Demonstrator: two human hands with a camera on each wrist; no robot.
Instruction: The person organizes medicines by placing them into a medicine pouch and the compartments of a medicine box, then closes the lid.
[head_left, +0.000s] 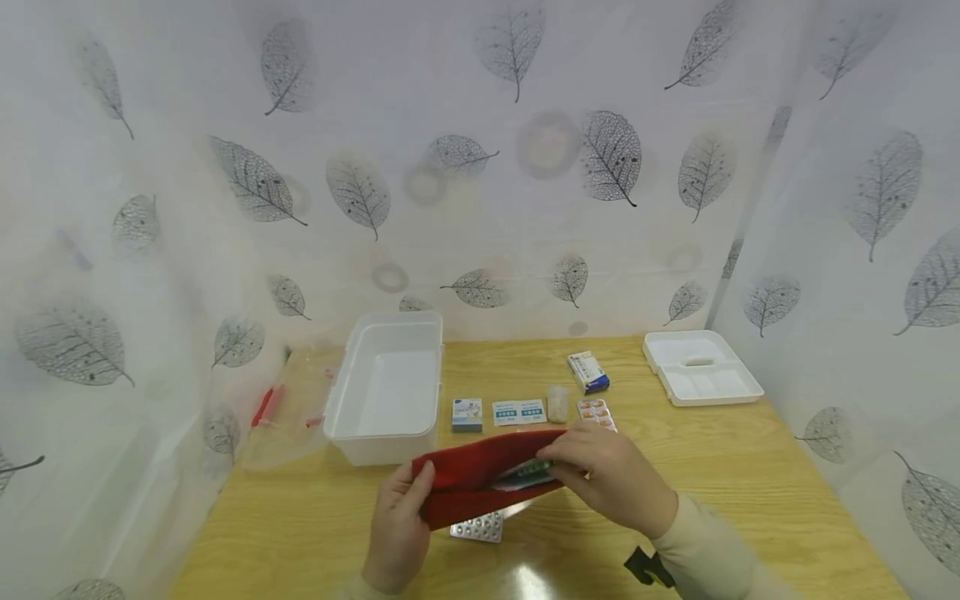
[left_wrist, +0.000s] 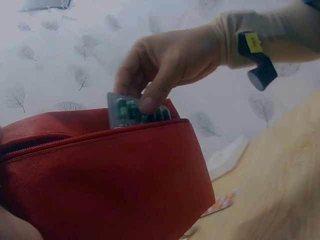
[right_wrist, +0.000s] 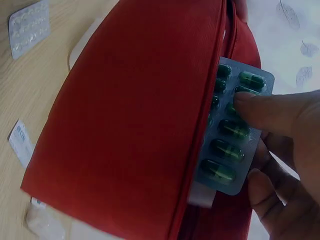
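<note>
Pouch (head_left: 472,502) in red is gripped at one end by the left hand (head_left: 397,527); its long axis is stretched from that hand across to the right hand (head_left: 615,479), tilted slightly, and its zipped mouth is turned upward. Between the thumb and fingers of the right hand, a blister pack (right_wrist: 227,148) of green capsules is pinched, partly sunk in the mouth. Its exposed edge is aligned roughly with the zip, though how far it is extended inside cannot be told. Single capsules, lying crosswise to the zip, are made out clearly in the right wrist view; in the head view only a small green patch is shown. Below the hands, a silver tablet sheet (head_left: 477,528) is partly covered by the pouch. Beyond the left hand, a white bin (head_left: 381,452) is stood on the wood-grain table (head_left: 750,492); beyond the right, a white tray (head_left: 712,385) is placed, backed by a leaf-print curtain (head_left: 517,217).
</note>
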